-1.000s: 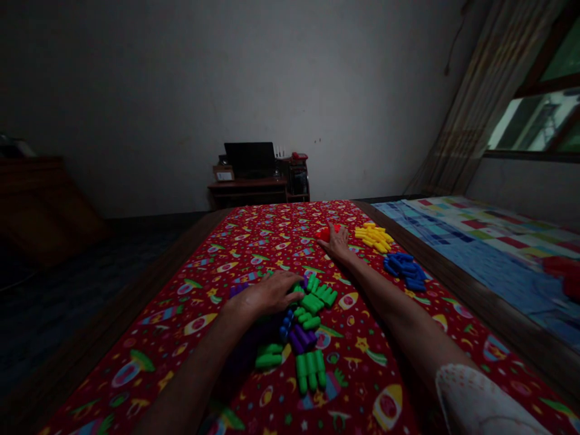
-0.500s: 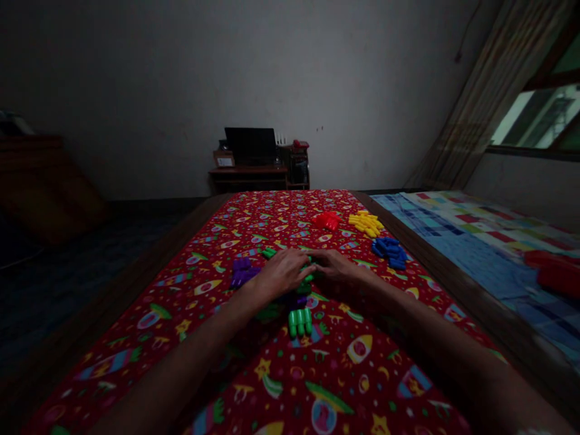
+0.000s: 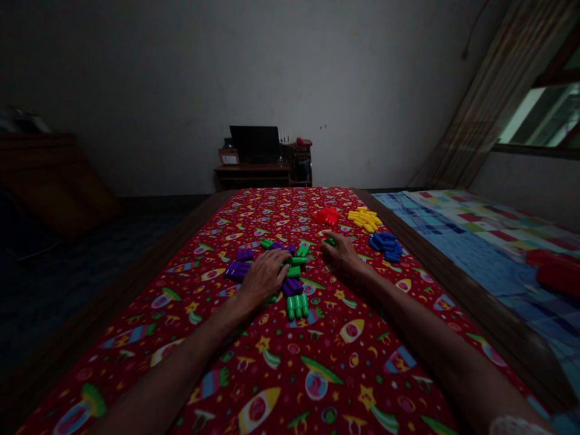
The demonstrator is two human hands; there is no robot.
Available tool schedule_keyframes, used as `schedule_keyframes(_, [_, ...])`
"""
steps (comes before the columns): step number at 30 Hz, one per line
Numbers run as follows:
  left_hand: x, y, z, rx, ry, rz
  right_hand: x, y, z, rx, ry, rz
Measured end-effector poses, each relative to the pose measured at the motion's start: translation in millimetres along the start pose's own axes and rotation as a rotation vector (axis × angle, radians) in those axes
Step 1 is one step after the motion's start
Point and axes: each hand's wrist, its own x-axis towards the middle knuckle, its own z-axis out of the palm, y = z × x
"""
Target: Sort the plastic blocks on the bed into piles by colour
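My left hand [image 3: 263, 275] rests palm down, fingers spread, on a mixed heap of green and purple plastic pegs [image 3: 293, 289] in the middle of the red rocket-print cloth [image 3: 317, 374]. My right hand [image 3: 339, 255] is just right of the heap, its fingers curled around a green peg [image 3: 330, 241]. Beyond it lie three sorted piles: red pegs [image 3: 327, 215], yellow pegs [image 3: 364, 219] and blue pegs [image 3: 385, 244]. A few purple pegs [image 3: 238, 264] lie left of my left hand.
The cloth covers a low wooden-edged platform [image 3: 462, 296]. A checked blue bedspread [image 3: 489, 241] with red items lies to the right. A small desk with a dark screen [image 3: 256, 158] stands against the far wall. A curtain and window are at the upper right.
My right hand came back from the red pile to the heap, then lifted away to the right holding a green peg. My left hand stayed on the heap.
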Motion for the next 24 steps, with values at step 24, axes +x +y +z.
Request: schedule_keyframes(24, [2.9,-4.4,12.0,0.008,0.098,0.067,18.3,28.3,3.9,-0.184,0.027,-0.434])
